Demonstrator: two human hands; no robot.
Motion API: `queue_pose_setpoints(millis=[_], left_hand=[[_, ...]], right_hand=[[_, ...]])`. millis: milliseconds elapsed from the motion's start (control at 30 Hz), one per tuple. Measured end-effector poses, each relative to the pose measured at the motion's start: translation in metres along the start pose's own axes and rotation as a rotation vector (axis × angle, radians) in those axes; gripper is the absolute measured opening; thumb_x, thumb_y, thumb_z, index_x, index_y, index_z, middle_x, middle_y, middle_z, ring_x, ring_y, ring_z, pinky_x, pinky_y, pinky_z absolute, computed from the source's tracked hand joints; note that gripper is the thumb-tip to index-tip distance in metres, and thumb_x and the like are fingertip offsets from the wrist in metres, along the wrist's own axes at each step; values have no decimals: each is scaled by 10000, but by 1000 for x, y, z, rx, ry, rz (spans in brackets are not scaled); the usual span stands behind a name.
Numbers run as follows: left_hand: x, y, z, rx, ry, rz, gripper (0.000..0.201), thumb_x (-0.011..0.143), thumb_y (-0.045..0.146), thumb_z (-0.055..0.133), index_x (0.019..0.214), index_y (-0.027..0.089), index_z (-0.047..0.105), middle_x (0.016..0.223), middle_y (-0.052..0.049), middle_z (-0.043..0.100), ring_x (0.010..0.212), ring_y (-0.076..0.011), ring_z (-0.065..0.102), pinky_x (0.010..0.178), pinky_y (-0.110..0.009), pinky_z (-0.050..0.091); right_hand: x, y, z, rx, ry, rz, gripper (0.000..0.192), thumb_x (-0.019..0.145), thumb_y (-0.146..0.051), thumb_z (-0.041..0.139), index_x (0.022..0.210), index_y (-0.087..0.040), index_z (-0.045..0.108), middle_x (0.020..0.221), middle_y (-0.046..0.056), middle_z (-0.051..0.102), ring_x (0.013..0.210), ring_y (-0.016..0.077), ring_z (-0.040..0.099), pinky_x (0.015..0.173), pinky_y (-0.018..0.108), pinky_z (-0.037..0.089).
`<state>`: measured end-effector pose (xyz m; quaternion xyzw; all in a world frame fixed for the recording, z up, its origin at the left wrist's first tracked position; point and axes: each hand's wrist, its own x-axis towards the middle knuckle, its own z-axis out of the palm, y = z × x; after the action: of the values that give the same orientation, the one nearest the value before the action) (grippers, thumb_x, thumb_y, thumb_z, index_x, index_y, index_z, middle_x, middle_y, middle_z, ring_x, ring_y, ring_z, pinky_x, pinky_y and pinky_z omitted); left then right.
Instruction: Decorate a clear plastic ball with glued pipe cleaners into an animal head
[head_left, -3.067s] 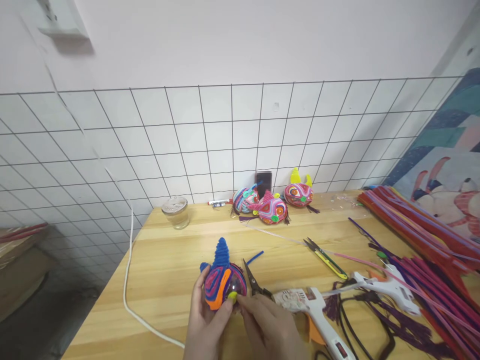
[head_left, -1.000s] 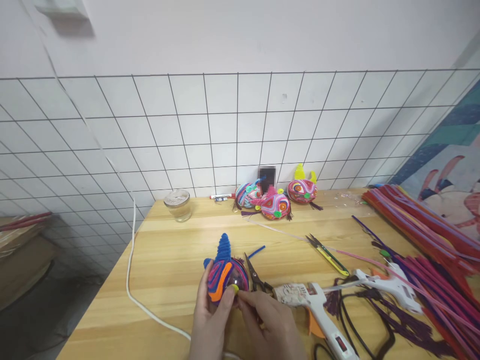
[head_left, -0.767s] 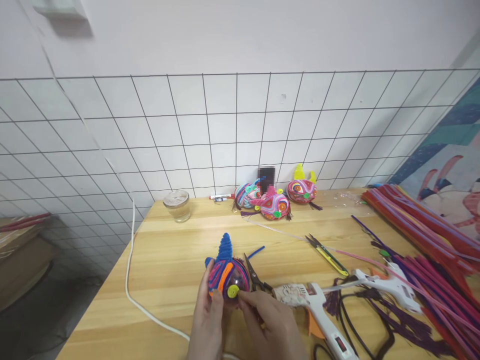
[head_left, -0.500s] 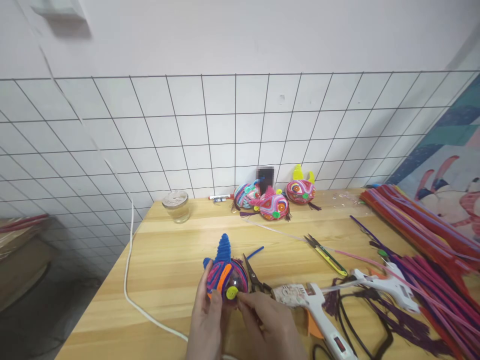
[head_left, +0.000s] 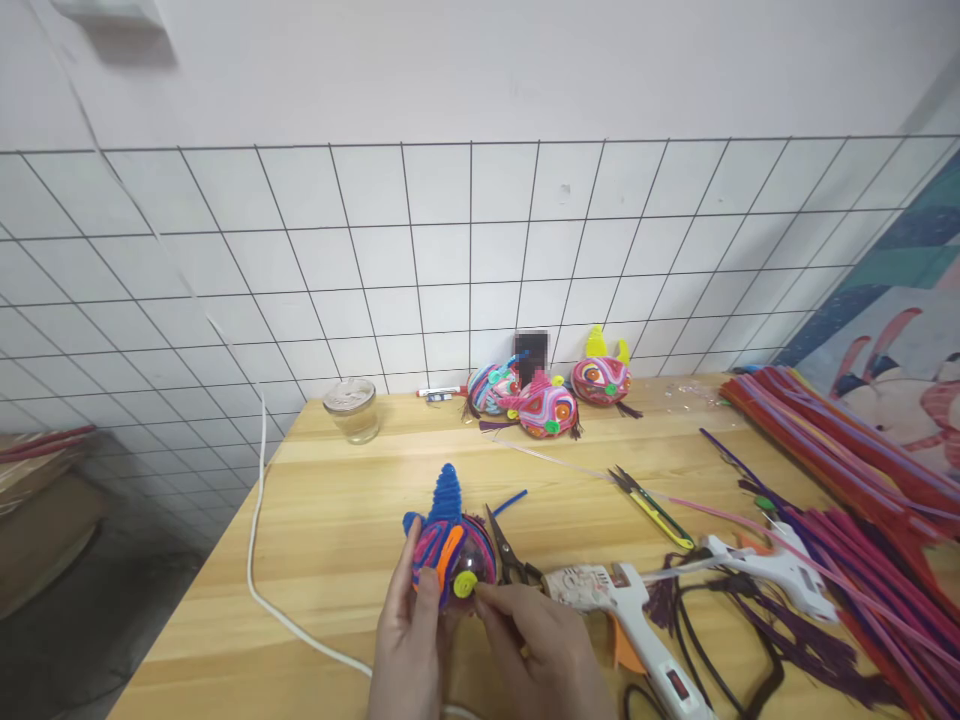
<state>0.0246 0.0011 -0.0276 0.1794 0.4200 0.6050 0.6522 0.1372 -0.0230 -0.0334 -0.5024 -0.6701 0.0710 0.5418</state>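
Observation:
A ball-shaped craft figure [head_left: 452, 545] wrapped in blue, orange and pink pipe cleaners, with a blue coiled horn on top, rests at the front of the wooden table [head_left: 337, 520]. My left hand [head_left: 409, 645] cups its left side. My right hand [head_left: 536, 655] presses a small yellow-green coiled disc [head_left: 464, 585] against its front with the fingertips.
Black scissors [head_left: 510, 560] lie just right of the figure, then two white glue guns [head_left: 637, 625] [head_left: 772, 572] with black cords. Yellow-handled snips [head_left: 652, 508], heaps of pipe cleaners [head_left: 847, 470], three finished figures [head_left: 551, 395], a glass jar [head_left: 350, 409] and a white cable [head_left: 259, 540] are around.
The figure was turned slightly in my hands, so the yellow-green disc now faces me more fully. My hands stayed at the same spot.

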Motion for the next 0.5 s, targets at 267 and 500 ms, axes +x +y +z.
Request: queue_pose_setpoints(millis=[267,500], left_hand=[[1,-1,-4,71,-3,21,857,689,494,737,1427,270,364,1320,-132,600,1135,-275,608,911,-323,512],[2,-3,-5,103,-5,34,824,702,496,725,1418,274,380,1332,-133,588,1159,-285,589,865,-310,528]], right_hand=[[3,-4,-4,-2,-5,12,270,963,-298,440,879,-206,678,698,34,730,589,149,682,552,222,510],[4,-3,-6,-2,-20,20,254,952,-275,444,893,-203,680,698,38,725,587,146,675,536,220,513]])
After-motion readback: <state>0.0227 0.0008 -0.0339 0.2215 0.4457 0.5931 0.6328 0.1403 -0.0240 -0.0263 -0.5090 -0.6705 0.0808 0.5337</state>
